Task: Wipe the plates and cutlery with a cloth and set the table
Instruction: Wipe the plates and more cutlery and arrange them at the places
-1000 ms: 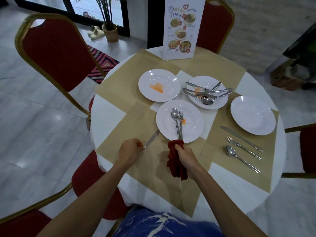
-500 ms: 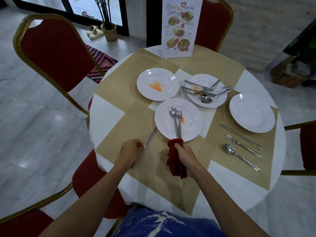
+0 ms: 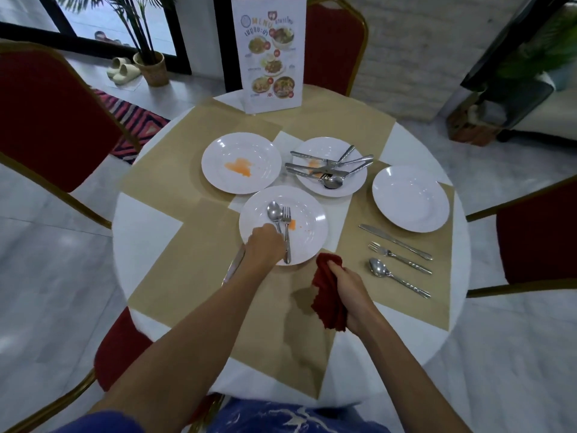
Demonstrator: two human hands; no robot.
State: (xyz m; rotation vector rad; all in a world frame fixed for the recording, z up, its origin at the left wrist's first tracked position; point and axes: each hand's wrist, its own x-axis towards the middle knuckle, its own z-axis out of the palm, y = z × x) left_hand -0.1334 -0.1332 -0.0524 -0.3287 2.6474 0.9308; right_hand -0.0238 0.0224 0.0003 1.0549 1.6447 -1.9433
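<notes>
My left hand point(image 3: 265, 246) is over the near plate point(image 3: 309, 220), fingers curled on the handle of the spoon point(image 3: 274, 211); a fork point(image 3: 286, 232) lies beside it next to an orange smear. A knife point(image 3: 233, 267) lies on the mat left of that plate, partly under my forearm. My right hand point(image 3: 349, 289) grips a bunched red cloth point(image 3: 327, 295) just off the plate's right rim. Further back are a stained plate point(image 3: 259, 157) and a plate point(image 3: 352, 185) piled with several pieces of cutlery.
At the right, a clean plate point(image 3: 410, 198) sits above a laid knife point(image 3: 395, 241), fork point(image 3: 399, 257) and spoon point(image 3: 396, 278). A menu stand point(image 3: 271, 54) is at the table's far edge. Red chairs point(image 3: 46, 120) ring the round table point(image 3: 146, 220).
My left hand has let go of the knife, which now lies on the mat, and has moved right onto the near plate's spoon. My right hand with the cloth has shifted slightly right.
</notes>
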